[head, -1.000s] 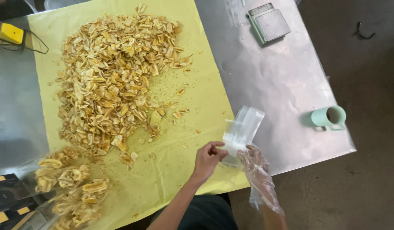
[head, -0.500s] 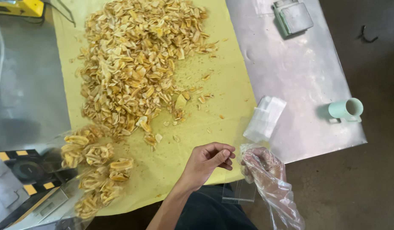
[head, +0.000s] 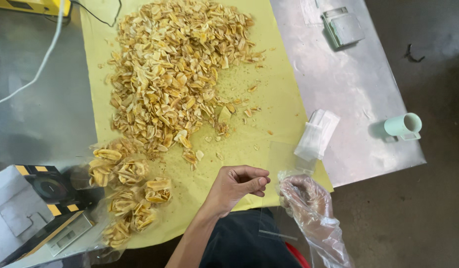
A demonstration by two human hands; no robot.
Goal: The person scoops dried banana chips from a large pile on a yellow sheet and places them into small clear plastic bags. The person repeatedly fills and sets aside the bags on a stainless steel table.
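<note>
**Bench stock: chips, bags, one bag being opened**

Places given from the yellow cloth (head: 269, 99).

- Scale (head: 51, 198): off the cloth's left edge, on the bench (head: 353, 94).
- Filled bags (head: 125, 193): on the cloth's lower left corner.
- Chip pile (head: 175, 74): cloth's middle, loose.
- Left hand (head: 237, 186): bare, over the cloth's lower edge, fingers curled narrow, pinching the clear bag (head: 279, 198).
- Right hand (head: 306, 198): gloved, fingers on the bag's other side.
- Empty bag stack (head: 318, 134): cloth's right edge.
- Cup (head: 403, 125): well right.

Step judged: parting the bag's mouth; filling calls for a reach to the pile.
</note>
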